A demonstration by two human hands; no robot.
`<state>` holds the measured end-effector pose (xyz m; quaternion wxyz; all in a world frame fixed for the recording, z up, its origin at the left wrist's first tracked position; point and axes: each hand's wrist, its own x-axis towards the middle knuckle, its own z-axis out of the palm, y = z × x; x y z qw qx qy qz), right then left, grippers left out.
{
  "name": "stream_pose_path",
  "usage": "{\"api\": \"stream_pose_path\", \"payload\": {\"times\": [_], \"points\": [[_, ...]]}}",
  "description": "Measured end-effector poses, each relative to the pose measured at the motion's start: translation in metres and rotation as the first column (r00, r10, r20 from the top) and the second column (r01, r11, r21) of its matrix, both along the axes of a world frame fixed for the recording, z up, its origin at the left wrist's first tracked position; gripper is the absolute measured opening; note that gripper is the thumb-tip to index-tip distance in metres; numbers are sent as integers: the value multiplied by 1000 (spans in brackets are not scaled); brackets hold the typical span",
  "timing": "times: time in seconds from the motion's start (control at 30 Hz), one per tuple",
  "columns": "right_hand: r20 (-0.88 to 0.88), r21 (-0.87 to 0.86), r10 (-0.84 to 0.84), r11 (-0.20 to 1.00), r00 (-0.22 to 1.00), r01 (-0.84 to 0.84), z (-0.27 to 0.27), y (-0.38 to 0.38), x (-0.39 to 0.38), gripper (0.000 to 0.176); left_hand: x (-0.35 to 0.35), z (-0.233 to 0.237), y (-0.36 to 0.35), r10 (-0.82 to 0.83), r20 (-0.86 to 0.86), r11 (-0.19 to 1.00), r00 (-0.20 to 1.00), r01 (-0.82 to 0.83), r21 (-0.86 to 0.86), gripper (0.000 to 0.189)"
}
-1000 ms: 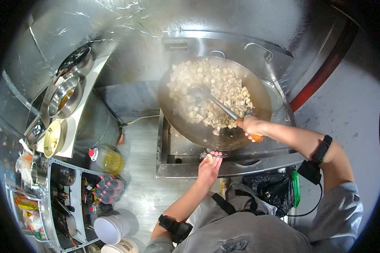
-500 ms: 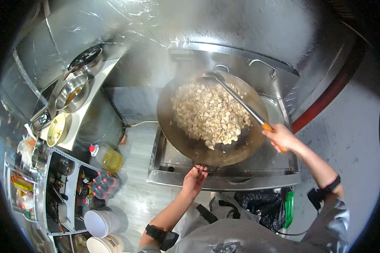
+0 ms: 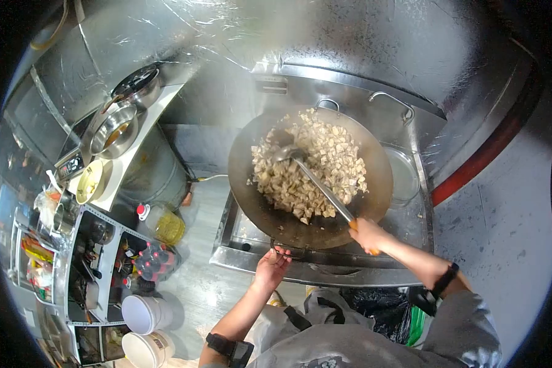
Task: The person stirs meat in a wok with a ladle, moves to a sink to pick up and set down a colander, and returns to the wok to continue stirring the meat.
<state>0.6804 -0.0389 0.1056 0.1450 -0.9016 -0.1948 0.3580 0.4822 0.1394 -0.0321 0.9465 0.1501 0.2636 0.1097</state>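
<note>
A large wok point(image 3: 377, 211) sits on the steel stove, with chopped pale pieces of food point(image 3: 337, 156) heaped inside and steam rising. My right hand point(image 3: 370, 237) is closed around the orange grip of a long metal ladle point(image 3: 326, 193). The ladle's bowl rests among the food, left of the wok's centre. At the near rim, the fingers of my left hand point(image 3: 271, 270) are closed on the wok's wire handle point(image 3: 279, 251). What the food is cannot be made out.
The steel stove point(image 3: 239, 256) has a faucet point(image 3: 394, 98) behind. On the left, a white counter point(image 3: 142, 132) holds metal bowls point(image 3: 127, 126). Below stand an oil jug point(image 3: 165, 227), bundled bottles point(image 3: 156, 262) and white buckets point(image 3: 146, 314). A black bag-lined bin point(image 3: 383, 313) is near my legs.
The ladle's bowl has come from the wok's far rim toward me and leftward into the food. My right hand has moved left and nearer. My left hand stays at the wok handle.
</note>
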Motion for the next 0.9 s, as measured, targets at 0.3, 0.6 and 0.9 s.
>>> {"api": "stream_pose_path", "payload": {"times": [0.3, 0.6, 0.9], "points": [[-334, 159, -320, 908, 887, 387, 60, -105, -20, 23, -1, -5, 1, -21, 72, 1000, 997, 21, 2, 15], [-1, 375, -288, 888, 958, 267, 19, 8, 98, 25, -1, -9, 1, -21, 65, 1000, 998, 19, 19, 18], [-238, 78, -252, 958, 938, 277, -37, 32, 22, 23, 0, 2, 2, -12, 59, 1000, 998, 13, -19, 15]]}}
